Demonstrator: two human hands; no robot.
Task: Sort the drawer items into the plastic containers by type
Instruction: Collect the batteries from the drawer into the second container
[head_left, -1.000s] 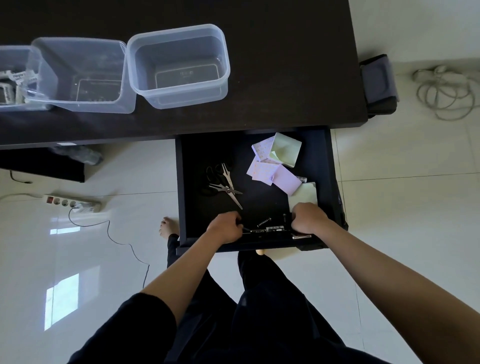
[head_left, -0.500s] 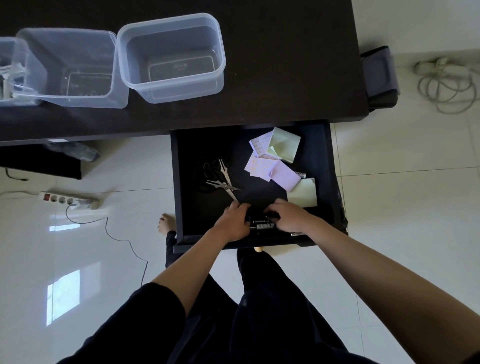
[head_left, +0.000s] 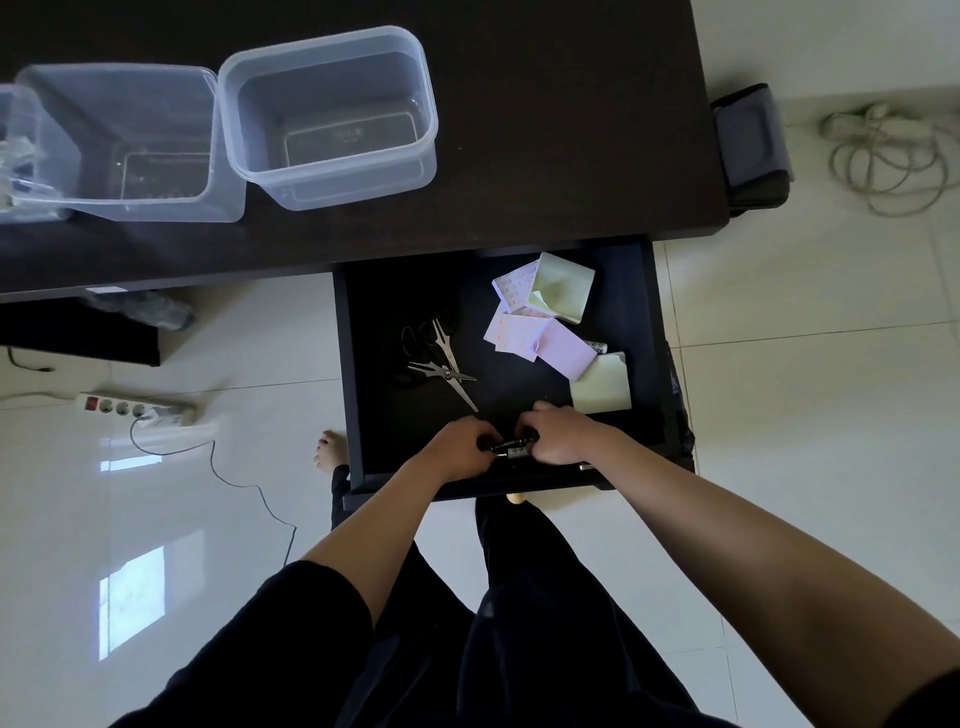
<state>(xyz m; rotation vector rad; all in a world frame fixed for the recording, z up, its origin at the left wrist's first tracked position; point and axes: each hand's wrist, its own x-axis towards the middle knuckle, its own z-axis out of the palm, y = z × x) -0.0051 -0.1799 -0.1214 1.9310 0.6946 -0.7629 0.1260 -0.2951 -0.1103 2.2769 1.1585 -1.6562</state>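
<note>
Pale floor tiles surround a dark desk (head_left: 519, 130) whose open drawer (head_left: 639, 338) is the landmark. At the drawer's near edge, the left hand (head_left: 457, 454) and right hand (head_left: 558, 439) have closed in on each other since a second ago, both now curled round a small bundle of dark pens (head_left: 511, 447) between them. Deeper in the drawer lie scissors (head_left: 441, 364) and sticky notes (head_left: 545, 322), untouched. Beyond the drawer, on the desk, the clear containers (head_left: 332, 114) wait. Judging by this, the pens are gathered and ready to lift out.
</note>
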